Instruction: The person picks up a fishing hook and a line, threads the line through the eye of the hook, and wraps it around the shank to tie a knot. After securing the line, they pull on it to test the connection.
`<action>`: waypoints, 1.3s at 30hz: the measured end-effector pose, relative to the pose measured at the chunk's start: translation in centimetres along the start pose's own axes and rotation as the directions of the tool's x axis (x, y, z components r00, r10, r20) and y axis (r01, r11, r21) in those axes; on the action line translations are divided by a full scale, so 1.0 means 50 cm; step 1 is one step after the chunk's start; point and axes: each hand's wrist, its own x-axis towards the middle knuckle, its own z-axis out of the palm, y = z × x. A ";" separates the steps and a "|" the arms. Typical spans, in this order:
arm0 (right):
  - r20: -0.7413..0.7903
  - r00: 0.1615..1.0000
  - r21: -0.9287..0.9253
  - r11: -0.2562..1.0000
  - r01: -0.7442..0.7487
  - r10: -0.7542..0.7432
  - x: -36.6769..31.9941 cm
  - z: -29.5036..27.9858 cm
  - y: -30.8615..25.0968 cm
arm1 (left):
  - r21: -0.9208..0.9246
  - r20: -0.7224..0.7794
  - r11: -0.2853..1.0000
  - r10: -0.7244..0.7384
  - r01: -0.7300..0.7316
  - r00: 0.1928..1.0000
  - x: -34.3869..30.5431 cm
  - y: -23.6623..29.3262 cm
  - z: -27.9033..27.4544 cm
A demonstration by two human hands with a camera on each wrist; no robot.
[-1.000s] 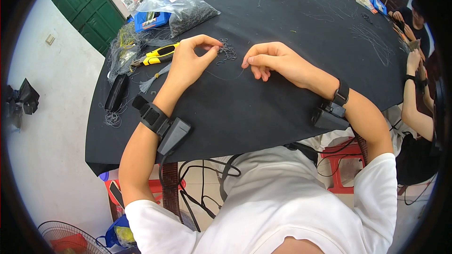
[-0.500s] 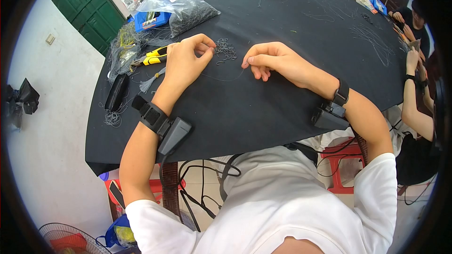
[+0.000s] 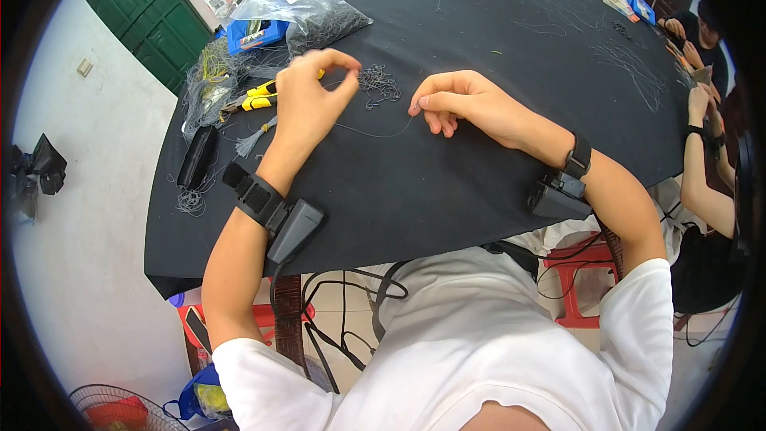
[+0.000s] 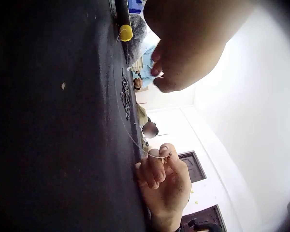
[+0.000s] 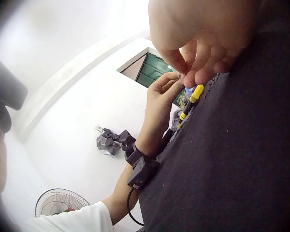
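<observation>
My right hand (image 3: 459, 108) pinches a thin fishing line (image 3: 383, 136) between thumb and index finger; a tiny dark point shows at the thumb tip in the left wrist view. From there the line sags above the black cloth and passes behind my left hand (image 3: 313, 100), whose thumb and index tips meet in a pinch. A strand shows through that hand's finger gap, running toward the tips; what else lies between them is too small to see. Just right of the left fingertips lies a small pile of dark metal hooks (image 3: 378, 88). Yellow-and-black pliers (image 3: 259, 97) lie partly behind the left hand.
On the black-clothed table (image 3: 447, 207) stand a clear bag of dark small pieces (image 3: 327, 28) and a blue box (image 3: 254, 34). Left are tangled lines (image 3: 209, 84), a pale line bundle (image 3: 254, 140) and a black case (image 3: 198, 157). Another person's hands (image 3: 698, 100) work at right.
My left hand has drawn back left and slightly away from the hook pile, baring more of the pile and of the line. The right hand has stayed in place.
</observation>
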 end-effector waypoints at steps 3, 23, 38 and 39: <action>-0.009 1.000 0.000 1.000 0.002 -0.002 0.000 0.000 0.000 | 0.216 -0.321 0.961 0.239 -0.175 0.916 0.016 0.027 -0.029; -0.194 0.981 0.051 0.998 0.041 -0.030 -0.003 0.001 0.000 | -0.716 0.361 0.555 -0.223 0.423 0.905 -0.030 0.101 0.011; -0.182 0.981 0.081 0.993 0.085 -0.069 -0.005 0.004 -0.007 | -0.723 0.545 0.293 -0.314 0.625 0.778 -0.037 0.101 0.013; -0.178 0.981 0.082 0.993 0.090 -0.074 -0.005 0.003 -0.007 | -0.726 0.539 0.297 -0.314 0.620 0.782 -0.037 0.099 0.013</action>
